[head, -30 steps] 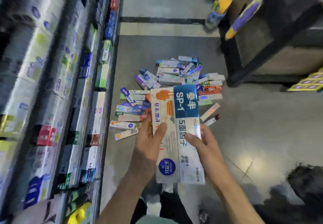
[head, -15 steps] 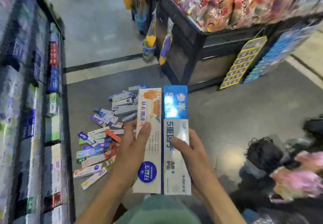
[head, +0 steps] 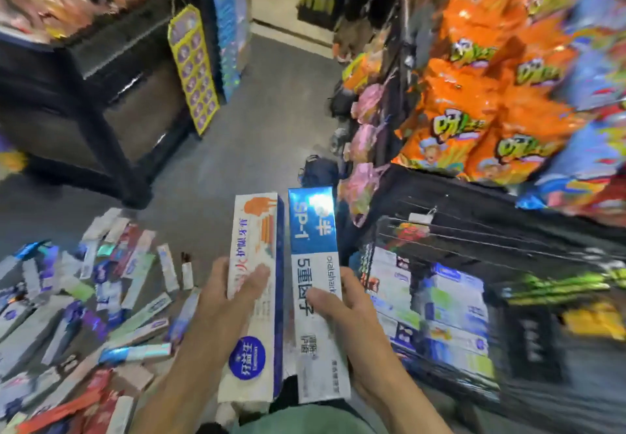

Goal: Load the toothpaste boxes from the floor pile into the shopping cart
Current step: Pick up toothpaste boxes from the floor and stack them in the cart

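Head view: two long toothpaste boxes are up side by side, nearly touching along their long edges. The left hand grips the white box with the orange print, thumb curled over its face, fingers hidden behind it. The right hand grips the blue-and-white box the same way, thumb pressed across the front, fingers wrapped round the back. Left of the left thumb and lower down, the floor pile of toothpaste boxes sprawls across the grey floor. Right of the right-hand fingers sits the shopping cart, dark wire wall showing, with boxes already lying inside, blurred. Above the cart, orange snack bags crowd a shelf. Beyond the fingertips, a yellow hanging card strip dangles from a dark display stand.
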The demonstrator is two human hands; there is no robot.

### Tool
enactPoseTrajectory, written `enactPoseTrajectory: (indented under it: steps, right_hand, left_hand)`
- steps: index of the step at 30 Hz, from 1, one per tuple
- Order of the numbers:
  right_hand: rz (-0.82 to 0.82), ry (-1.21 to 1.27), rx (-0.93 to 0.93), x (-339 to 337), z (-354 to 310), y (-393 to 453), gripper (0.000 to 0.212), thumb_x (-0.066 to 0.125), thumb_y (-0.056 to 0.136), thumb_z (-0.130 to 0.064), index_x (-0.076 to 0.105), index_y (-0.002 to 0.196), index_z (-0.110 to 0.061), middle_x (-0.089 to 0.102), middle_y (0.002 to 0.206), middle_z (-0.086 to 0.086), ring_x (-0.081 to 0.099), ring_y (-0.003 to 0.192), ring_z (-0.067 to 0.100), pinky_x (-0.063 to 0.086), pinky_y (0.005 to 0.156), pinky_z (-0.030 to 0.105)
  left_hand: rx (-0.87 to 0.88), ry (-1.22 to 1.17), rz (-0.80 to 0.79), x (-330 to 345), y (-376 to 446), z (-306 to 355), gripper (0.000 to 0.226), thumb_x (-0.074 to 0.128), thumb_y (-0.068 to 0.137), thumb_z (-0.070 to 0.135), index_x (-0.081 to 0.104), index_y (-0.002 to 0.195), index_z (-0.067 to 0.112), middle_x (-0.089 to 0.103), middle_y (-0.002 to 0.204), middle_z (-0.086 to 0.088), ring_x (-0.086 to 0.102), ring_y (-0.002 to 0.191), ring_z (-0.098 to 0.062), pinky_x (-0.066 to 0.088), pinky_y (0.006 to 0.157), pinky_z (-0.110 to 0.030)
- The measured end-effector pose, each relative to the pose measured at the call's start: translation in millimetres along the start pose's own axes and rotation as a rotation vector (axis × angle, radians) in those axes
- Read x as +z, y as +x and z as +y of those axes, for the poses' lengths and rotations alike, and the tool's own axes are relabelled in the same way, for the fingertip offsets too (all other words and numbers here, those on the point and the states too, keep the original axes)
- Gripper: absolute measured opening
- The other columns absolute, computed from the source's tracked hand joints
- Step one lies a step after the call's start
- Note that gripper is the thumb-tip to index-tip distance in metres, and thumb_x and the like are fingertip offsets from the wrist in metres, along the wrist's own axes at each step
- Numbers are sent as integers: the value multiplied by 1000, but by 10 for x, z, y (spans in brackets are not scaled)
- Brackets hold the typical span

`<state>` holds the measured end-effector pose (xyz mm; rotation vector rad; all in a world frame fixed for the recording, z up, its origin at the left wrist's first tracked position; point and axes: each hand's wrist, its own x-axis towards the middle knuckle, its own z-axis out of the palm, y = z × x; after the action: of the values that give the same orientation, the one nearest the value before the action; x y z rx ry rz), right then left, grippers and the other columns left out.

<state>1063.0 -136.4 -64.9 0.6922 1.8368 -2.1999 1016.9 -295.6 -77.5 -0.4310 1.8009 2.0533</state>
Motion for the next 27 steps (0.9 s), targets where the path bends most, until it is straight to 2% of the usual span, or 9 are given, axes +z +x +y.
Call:
enactPoseTrajectory:
  steps: [3, 6, 8, 10, 13, 17, 20, 22, 27]
  right_hand:
    - [194, 28, 0, -309, 131, -268, 47, 70, 73, -24, 58, 117, -11, 77, 99, 3, 71, 85, 17, 57, 72, 30]
    - [378, 144, 36, -656, 278, -533, 70, 78, 69, -32, 55, 133, -15, 74, 117, 5, 69, 111, 23, 58, 85, 35]
    - [471, 240, 39, -887, 337, -696, 63, 77, 74, -24, 57, 133, -15, 75, 115, 5, 72, 99, 22, 59, 75, 31]
    - [543, 307, 26, -1129, 370, -833, 38, 73, 86, -11, 62, 123, -12, 77, 99, 6, 71, 78, 19, 57, 62, 27]
    - [616, 419, 11, -1564, 474, -965, 29, 64, 91, -12, 65, 120, -11, 74, 90, 8, 68, 66, 18, 53, 55, 26]
    - [652, 408, 36, -2240, 533, -917, 54, 83, 71, -18, 62, 121, -14, 73, 86, 5, 69, 67, 18, 55, 56, 30]
    - [627, 187, 39, -2882, 535, -741, 63, 83, 66, -34, 58, 123, -28, 76, 105, -2, 74, 92, 17, 57, 83, 39]
    - [577, 74, 56, -3295, 513, -576, 68, 89, 65, -37, 55, 125, -31, 75, 111, -5, 72, 99, 15, 56, 90, 39]
    - [466, 3, 85, -4087, 512, -185, 61, 88, 76, -19, 52, 125, -23, 76, 99, -7, 73, 90, 8, 55, 76, 22]
  left_hand:
    - [-58, 21, -197, 289, 14, -102, 42, 77, 78, 37, 60, 114, 23, 78, 98, -5, 76, 81, -25, 61, 71, -42]
    - [-105, 83, -340, 628, -9, -201, 65, 91, 64, 47, 61, 118, 27, 78, 100, 1, 77, 84, -22, 60, 76, -43]
    - [-116, 92, -410, 847, -51, -267, 60, 82, 66, 43, 60, 119, 27, 78, 93, 8, 76, 79, -14, 59, 65, -32]
    - [-145, 117, -477, 1068, -87, -339, 55, 74, 71, 38, 57, 122, 25, 78, 94, 7, 76, 78, -13, 58, 58, -25]
    - [-194, 201, -539, 1410, -88, -457, 59, 76, 67, 40, 55, 121, 26, 78, 96, 1, 77, 77, -21, 60, 59, -32]
    - [-160, 366, -522, 1981, 16, -661, 68, 90, 59, 41, 54, 115, 28, 78, 96, 2, 77, 78, -20, 59, 66, -37]
    - [-87, 490, -566, 2522, 120, -860, 67, 95, 66, 28, 51, 117, 30, 74, 105, 3, 73, 82, -7, 55, 65, -21]
    - [-52, 564, -604, 2892, 218, -988, 66, 90, 73, 15, 48, 121, 28, 69, 110, 6, 70, 84, 3, 53, 63, -15]
    - [30, 778, -589, 3563, 570, -1250, 69, 89, 75, 24, 46, 128, 31, 65, 117, 11, 66, 99, -3, 54, 75, -19]
